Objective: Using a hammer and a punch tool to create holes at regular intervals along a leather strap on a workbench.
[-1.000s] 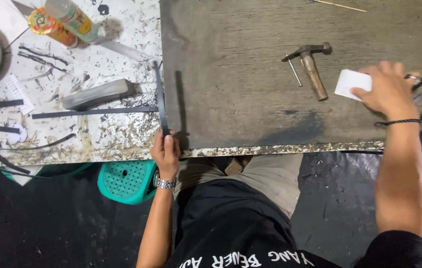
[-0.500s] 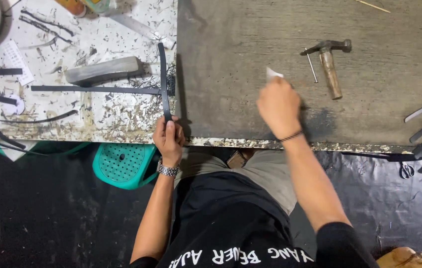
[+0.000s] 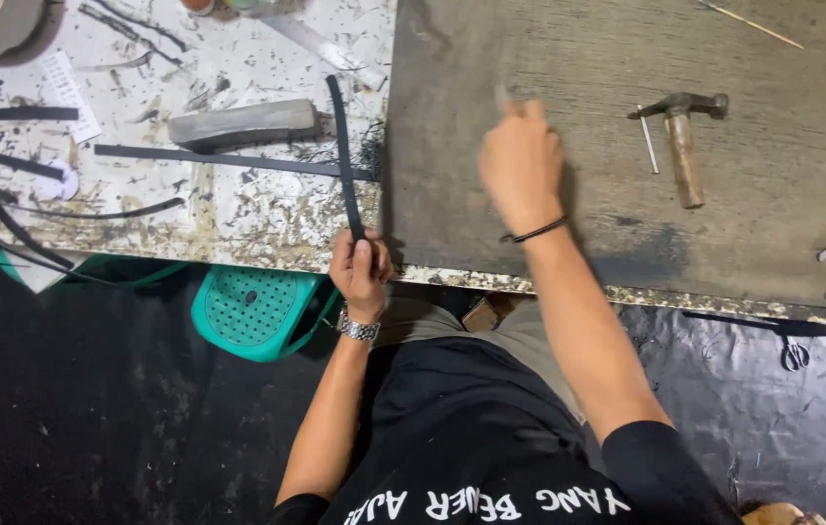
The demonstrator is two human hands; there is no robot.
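One end of a dark strap (image 3: 344, 156) is pinched between the thumb and closed fingers of the left hand (image 3: 360, 267) at the near table edge, the rest lying flat across the speckled tabletop (image 3: 238, 209). Over the grey board (image 3: 627, 185) the right hand (image 3: 522, 160) is held with fingers curled together; whether something is gripped cannot be told. No mark or cut on the strap can be seen, and the hammer (image 3: 682, 141) and nail (image 3: 648, 139) lie untouched, so little work appears done.
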